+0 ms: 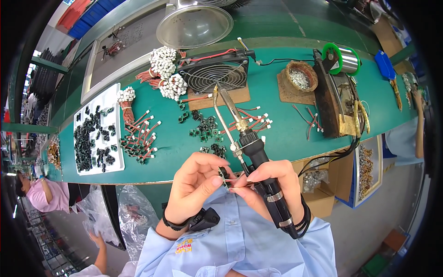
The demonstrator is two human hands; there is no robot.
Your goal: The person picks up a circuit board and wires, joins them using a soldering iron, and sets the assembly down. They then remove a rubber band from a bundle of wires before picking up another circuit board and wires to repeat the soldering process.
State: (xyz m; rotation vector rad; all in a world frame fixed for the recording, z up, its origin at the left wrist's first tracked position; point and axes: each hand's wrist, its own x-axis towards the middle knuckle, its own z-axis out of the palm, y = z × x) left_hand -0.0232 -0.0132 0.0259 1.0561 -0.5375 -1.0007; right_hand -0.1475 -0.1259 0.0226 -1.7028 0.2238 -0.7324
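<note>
I am far from the green table (277,143), and I find my way by the black fan (233,76) that sits on it. On the near side of the fan, I have the left hand (191,187) with its thumb and finger pinching a little black and green part (223,175). The right hand (272,180), just right of that part, has its fingers wrapped around a black soldering iron (260,159), and its fingertips pinch thin wires (238,180) by the part. I can't tell if the wires touch it. The iron's metal end points up toward the fan. More little parts (207,129) lie in front of the fan. Left of the fan, I see bunches of wires with white plugs (164,62) and a white tray (121,157) of dark parts. Right of the fan are a round brown pot (288,76) and a green reel (355,60).
</note>
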